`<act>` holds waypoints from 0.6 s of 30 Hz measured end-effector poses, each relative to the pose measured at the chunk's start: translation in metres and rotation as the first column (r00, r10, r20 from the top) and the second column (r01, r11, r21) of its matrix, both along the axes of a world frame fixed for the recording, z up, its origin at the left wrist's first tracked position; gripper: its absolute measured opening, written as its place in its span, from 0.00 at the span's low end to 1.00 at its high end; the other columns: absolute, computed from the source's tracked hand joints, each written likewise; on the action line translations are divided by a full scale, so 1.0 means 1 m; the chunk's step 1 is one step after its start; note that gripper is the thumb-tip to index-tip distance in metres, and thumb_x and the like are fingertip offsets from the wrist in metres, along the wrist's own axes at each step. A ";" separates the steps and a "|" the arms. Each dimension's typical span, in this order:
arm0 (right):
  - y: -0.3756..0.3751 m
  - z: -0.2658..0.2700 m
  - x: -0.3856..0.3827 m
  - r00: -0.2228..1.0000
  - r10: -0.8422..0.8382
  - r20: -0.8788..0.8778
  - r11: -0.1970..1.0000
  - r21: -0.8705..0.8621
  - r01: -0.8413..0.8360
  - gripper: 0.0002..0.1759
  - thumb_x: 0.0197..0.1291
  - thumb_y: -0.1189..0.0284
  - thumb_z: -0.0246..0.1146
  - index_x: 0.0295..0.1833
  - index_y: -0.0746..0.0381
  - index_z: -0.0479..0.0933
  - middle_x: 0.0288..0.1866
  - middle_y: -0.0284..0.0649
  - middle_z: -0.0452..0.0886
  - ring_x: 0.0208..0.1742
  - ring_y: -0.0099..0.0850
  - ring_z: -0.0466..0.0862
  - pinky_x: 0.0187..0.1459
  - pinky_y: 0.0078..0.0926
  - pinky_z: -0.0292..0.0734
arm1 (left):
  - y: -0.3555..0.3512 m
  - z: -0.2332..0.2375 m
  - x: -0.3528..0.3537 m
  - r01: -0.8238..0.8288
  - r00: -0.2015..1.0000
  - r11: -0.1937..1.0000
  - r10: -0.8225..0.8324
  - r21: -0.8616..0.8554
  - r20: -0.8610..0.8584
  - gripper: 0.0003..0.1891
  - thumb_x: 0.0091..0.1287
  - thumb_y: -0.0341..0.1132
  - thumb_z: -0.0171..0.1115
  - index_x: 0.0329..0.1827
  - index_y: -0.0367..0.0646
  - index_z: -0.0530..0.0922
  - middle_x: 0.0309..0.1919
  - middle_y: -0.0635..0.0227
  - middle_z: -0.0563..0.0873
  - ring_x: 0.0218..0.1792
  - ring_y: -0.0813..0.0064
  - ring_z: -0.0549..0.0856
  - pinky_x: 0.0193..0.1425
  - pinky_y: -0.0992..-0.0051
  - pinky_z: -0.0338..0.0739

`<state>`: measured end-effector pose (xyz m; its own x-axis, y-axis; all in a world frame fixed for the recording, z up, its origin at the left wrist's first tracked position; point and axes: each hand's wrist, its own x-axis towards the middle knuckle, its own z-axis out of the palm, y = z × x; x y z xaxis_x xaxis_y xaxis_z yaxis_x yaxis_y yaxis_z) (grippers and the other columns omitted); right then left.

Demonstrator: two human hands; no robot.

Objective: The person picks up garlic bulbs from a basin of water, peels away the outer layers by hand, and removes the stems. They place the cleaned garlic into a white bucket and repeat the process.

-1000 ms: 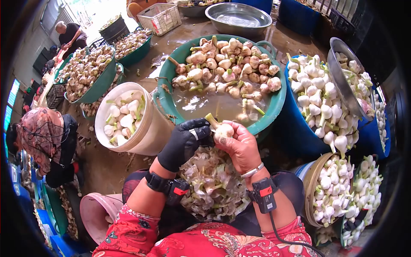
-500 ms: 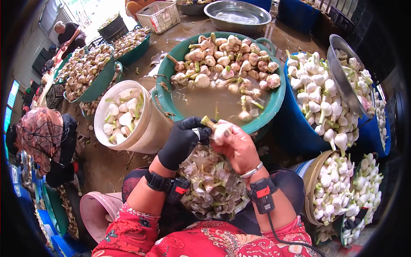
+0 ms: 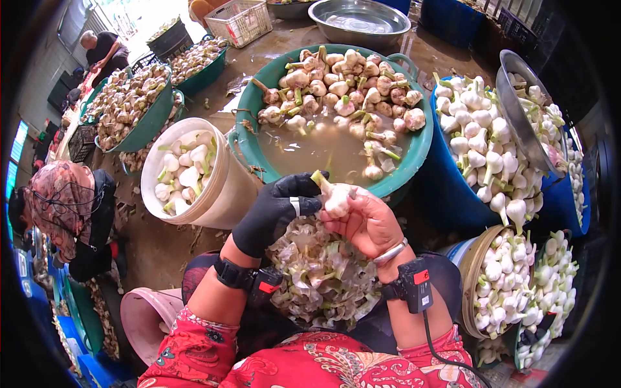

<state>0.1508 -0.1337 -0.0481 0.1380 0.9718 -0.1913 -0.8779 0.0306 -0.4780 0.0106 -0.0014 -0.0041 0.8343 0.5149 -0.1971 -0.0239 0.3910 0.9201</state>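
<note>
Above my lap, my right hand (image 3: 363,223) is bare and wears a metal bracelet; its fingers hold a garlic bulb (image 3: 336,202) with a short green stem stub pointing up and left. My left hand (image 3: 275,210), in a black glove with a white band on one finger, is closed against the bulb's left side by the stem. Its inner fingers are partly hidden. Below both hands lies a heap of peeled garlic skins (image 3: 323,278). Just beyond them stands a green tub (image 3: 424,152) of murky water with many unpeeled garlic bulbs (image 3: 343,84) in it.
A white bucket (image 3: 217,187) of peeled garlic stands at left, a tipped pink bucket (image 3: 139,317) nearer. At right are a blue barrel (image 3: 446,187) and a beige bucket (image 3: 475,278), both full of white garlic. A metal basin (image 3: 359,32) sits behind. A co-worker (image 3: 68,207) bends at left.
The bulb has turned slightly and my right hand has rolled, showing more of its curled fingers. One large bulb in the tub has shifted, with ripples around it.
</note>
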 end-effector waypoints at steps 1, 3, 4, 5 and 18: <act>0.001 0.000 -0.002 0.999 -0.014 0.039 1.000 0.000 0.014 0.25 0.66 0.64 0.57 0.62 0.69 0.67 0.47 0.48 0.80 0.45 0.40 0.83 0.47 0.36 0.81 | 0.001 -0.001 0.000 -0.001 1.000 1.000 0.001 -0.002 -0.002 0.16 0.60 0.22 0.62 0.52 0.34 0.79 0.40 0.69 0.85 0.41 0.77 0.82 0.51 0.76 0.76; 0.003 0.001 -0.005 0.997 -0.025 0.077 1.000 -0.001 0.025 0.24 0.66 0.65 0.57 0.62 0.69 0.67 0.46 0.47 0.80 0.45 0.40 0.83 0.47 0.36 0.81 | 0.002 -0.005 0.000 0.038 0.998 0.997 -0.036 0.061 -0.045 0.15 0.61 0.23 0.62 0.52 0.35 0.79 0.40 0.70 0.85 0.41 0.77 0.82 0.49 0.77 0.76; 0.004 0.004 -0.007 0.994 -0.020 0.103 0.999 -0.032 0.023 0.24 0.66 0.65 0.56 0.62 0.68 0.67 0.46 0.46 0.80 0.44 0.39 0.83 0.47 0.36 0.81 | 0.003 -0.008 -0.002 0.037 0.998 0.998 -0.035 0.060 -0.045 0.15 0.61 0.23 0.62 0.52 0.35 0.79 0.40 0.70 0.85 0.41 0.77 0.82 0.49 0.77 0.76; 0.004 0.005 -0.007 0.991 -0.015 0.130 0.998 -0.063 0.024 0.23 0.66 0.65 0.56 0.61 0.68 0.68 0.45 0.45 0.80 0.43 0.38 0.84 0.46 0.35 0.81 | 0.004 -0.012 -0.004 0.049 0.995 0.993 -0.039 0.107 -0.093 0.14 0.60 0.23 0.63 0.50 0.36 0.80 0.39 0.71 0.85 0.40 0.79 0.82 0.48 0.77 0.77; -0.004 0.006 -0.005 0.963 0.195 -0.184 0.976 -0.061 -0.209 0.23 0.67 0.60 0.55 0.55 0.69 0.72 0.42 0.49 0.82 0.35 0.32 0.84 0.36 0.28 0.81 | 0.007 -0.022 -0.007 0.027 0.999 0.890 -0.016 0.454 -0.028 0.21 0.60 0.23 0.61 0.59 0.40 0.76 0.48 0.66 0.83 0.47 0.75 0.81 0.54 0.74 0.76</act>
<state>0.1461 -0.1375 -0.0419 -0.1026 0.9568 -0.2722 -0.9322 -0.1880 -0.3094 0.0034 0.0053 -0.0263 0.8444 0.5345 0.0355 0.0024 -0.0700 0.9975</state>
